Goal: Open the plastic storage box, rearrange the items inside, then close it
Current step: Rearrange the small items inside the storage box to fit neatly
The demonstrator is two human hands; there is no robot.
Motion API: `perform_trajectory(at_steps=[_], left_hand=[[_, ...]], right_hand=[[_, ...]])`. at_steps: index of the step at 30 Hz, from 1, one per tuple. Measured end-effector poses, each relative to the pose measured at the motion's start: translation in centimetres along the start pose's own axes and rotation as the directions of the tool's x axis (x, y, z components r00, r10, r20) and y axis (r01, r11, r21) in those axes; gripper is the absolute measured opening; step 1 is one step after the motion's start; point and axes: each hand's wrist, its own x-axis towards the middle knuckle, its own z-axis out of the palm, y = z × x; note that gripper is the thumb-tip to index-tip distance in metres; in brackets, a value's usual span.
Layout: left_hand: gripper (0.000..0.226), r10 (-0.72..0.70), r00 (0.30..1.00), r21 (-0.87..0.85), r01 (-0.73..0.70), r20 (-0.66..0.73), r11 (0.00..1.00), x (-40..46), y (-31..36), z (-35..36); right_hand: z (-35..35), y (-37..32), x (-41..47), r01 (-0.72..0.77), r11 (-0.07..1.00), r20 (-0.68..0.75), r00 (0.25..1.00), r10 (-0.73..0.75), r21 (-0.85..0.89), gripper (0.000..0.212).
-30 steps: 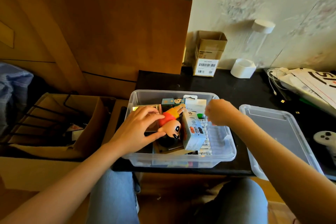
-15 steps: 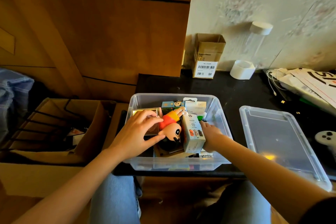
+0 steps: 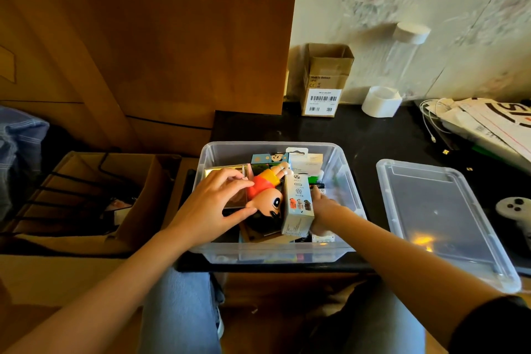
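Clear plastic storage box (image 3: 342, 169) sits open at the near edge of a black table (image 3: 330, 129), its clear flat lid (image 3: 439, 210) lying just to the right. Inside, the left hand (image 3: 209, 210) pinches a cartoon doll in a red shirt (image 3: 265, 192) between thumb and fingertips. The right hand (image 3: 324, 210) reaches in behind an upright grey carton (image 3: 297, 207); its finger state cannot be told.

Lid (image 3: 442, 218) right of box (image 3: 342, 169) — doll (image 3: 267, 195) inside.
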Motion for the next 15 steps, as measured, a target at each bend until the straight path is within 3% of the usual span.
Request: perform_trajectory(at_steps=[5, 10, 15], left_hand=[[0.047, 0.0, 1.0, -0.002, 0.0, 0.004, 1.0, 0.0, 0.0, 0.0], [0.048, -0.008, 1.0, 0.001, 0.008, 0.007, 1.0, 0.0, 0.0, 0.0], [0.054, -0.033, 0.999, -0.017, 0.033, 0.013, 0.999, -0.1, 0.0, -0.1]], right_hand=[[0.4, 0.5, -0.1, -0.023, 0.996, -0.071, 0.997, 0.017, -0.089, 0.085], [-0.6, 0.3, -0.1, -0.014, 1.0, -0.002, 1.0, 0.014, -0.024, 0.081], [-2.8, 1.3, -1.1, 0.016, 1.0, -0.142, 0.99, -0.019, -0.021, 0.026]])
